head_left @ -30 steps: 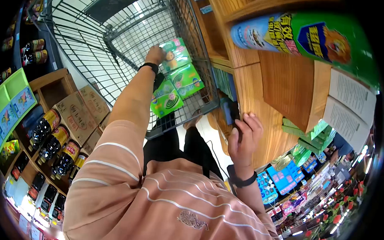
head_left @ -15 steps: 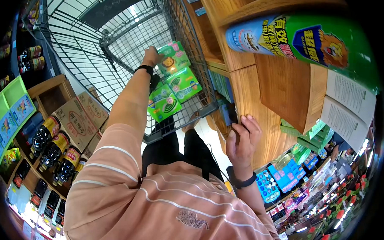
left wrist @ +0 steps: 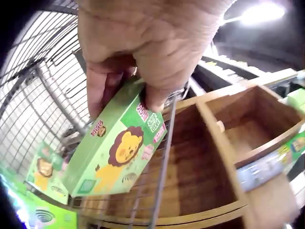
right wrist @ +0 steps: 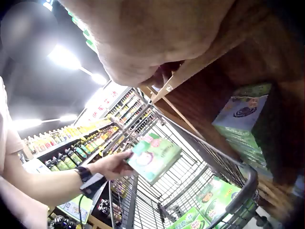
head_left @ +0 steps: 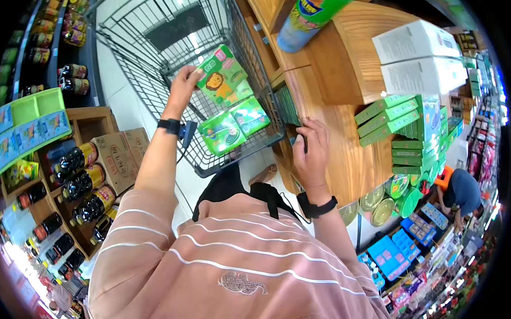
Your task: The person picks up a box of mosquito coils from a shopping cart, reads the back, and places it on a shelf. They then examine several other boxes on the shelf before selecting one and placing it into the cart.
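Observation:
In the head view my left hand (head_left: 183, 88) pinches a green mosquito coil box (head_left: 221, 79) with a cartoon lion, tilted up inside the shopping cart. The left wrist view shows the thumb on the front of this box (left wrist: 125, 150) and the fingers behind it. More green coil boxes (head_left: 222, 133) lie on the cart floor, and another lion box (left wrist: 46, 172) shows below the held one. My right hand (head_left: 312, 147) rests at the edge of the wooden display, its fingers loosely bent. In the right wrist view its fingertips (right wrist: 164, 76) are right at the wooden edge.
The metal cart (head_left: 207, 170) stands against the wooden display (head_left: 345, 162). A green spray can (head_left: 305, 20), white boxes (head_left: 416, 55) and stacked green boxes (head_left: 386, 116) stand on the display. Dark bottles (head_left: 77, 178) and a cardboard carton (head_left: 120, 155) are at left. A person crouches (head_left: 462, 192) at far right.
My left hand has raised and tilted the lion box off the pile in the cart. The head view has swung, bringing more of the right-hand display into sight. My right hand stays at the display's edge.

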Demonstrator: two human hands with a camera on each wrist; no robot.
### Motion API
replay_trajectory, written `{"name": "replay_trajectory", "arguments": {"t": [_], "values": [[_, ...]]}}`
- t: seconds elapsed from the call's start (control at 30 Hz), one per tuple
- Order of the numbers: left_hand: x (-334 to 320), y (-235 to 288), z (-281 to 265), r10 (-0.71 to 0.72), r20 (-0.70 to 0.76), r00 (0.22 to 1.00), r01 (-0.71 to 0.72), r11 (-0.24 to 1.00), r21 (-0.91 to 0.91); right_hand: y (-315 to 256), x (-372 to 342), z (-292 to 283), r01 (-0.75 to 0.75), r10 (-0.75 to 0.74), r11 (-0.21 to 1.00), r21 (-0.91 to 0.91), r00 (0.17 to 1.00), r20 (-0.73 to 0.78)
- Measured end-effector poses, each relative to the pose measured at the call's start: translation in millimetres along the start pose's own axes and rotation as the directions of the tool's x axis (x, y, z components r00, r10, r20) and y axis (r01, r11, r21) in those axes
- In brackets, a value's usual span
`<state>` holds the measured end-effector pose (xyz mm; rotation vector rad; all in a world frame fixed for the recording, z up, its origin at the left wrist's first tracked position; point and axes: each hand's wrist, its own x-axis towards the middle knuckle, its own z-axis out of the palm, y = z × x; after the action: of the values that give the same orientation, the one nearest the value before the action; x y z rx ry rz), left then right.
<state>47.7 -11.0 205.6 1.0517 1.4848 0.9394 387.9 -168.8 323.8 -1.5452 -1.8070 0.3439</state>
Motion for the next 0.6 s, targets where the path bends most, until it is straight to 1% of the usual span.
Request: {"name": "replay_trajectory", "arguments": {"t": [0.03, 0.07, 0.1, 0.13, 0.17, 0.2, 0.23, 0.27, 0.33, 0.43, 0.47, 0.5, 0.53, 0.6], "values": [[-13, 22, -11, 0.028, 0.022, 0.999, -0.027, 0.999, -0.042, 2, 0, 0, 0.009, -0.008, 1.0, 0.024, 1.0, -0.013], [-32, 52, -18, 0.063, 0.053, 0.997, -0.062, 0.998, -0.016, 5, 1, 0, 0.014, -0.013, 0.997, 0.077, 1.0, -0.02], [-52, 79, -17, 0.064, 0.016, 0.998, -0.064, 0.997, -0.034, 10, 1, -2, 0.015, -0.012, 0.992, 0.128, 1.0, -0.023], [-66, 94, -21, 0.072, 0.036, 0.997, -0.071, 0.996, -0.045, 8, 0, -6, 0.009, -0.006, 0.984, 0.177, 1.0, -0.019], [-79, 106, -23, 0.08, 0.059, 0.995, -0.077, 0.995, -0.058, 3, -1, -12, -0.097, 0.097, 0.945, 0.313, 0.995, 0.018], [-94, 119, -17, 0.102, 0.067, 0.993, -0.093, 0.988, -0.122, -11, 3, -21, -0.2, 0.191, 0.877, 0.436, 0.979, 0.065], [-107, 131, -13, 0.123, 0.083, 0.989, -0.114, 0.987, -0.11, -25, 6, -29, -0.3, 0.278, 0.783, 0.545, 0.952, 0.125], [-122, 144, -5, 0.123, 0.088, 0.989, -0.11, 0.985, -0.137, -36, 8, -35, -0.371, 0.311, 0.653, 0.66, 0.926, 0.212], [-144, 157, 16, 0.131, 0.126, 0.983, -0.105, 0.976, -0.189, -52, 11, -47, -0.487, 0.325, 0.334, 0.807, 0.863, 0.386], [-163, 164, 41, 0.162, 0.2, 0.966, -0.112, 0.964, -0.242, -62, 5, -67, -0.549, 0.261, 0.235, 0.802, 0.831, 0.492], [-167, 164, 47, 0.173, 0.214, 0.961, -0.119, 0.963, -0.244, -54, 0, -64, -0.547, 0.256, 0.265, 0.794, 0.834, 0.489], [-171, 163, 53, 0.185, 0.228, 0.956, -0.128, 0.961, -0.245, -55, -6, -71, -0.543, 0.255, 0.239, 0.805, 0.835, 0.488], [-174, 164, 55, 0.159, 0.224, 0.961, -0.113, 0.972, -0.206, -56, -9, -77, -0.537, 0.253, 0.214, 0.816, 0.838, 0.484], [-184, 168, 70, 0.206, 0.221, 0.953, -0.145, 0.954, -0.263, -55, -16, -89, -0.52, 0.25, 0.174, 0.836, 0.845, 0.473]]}}
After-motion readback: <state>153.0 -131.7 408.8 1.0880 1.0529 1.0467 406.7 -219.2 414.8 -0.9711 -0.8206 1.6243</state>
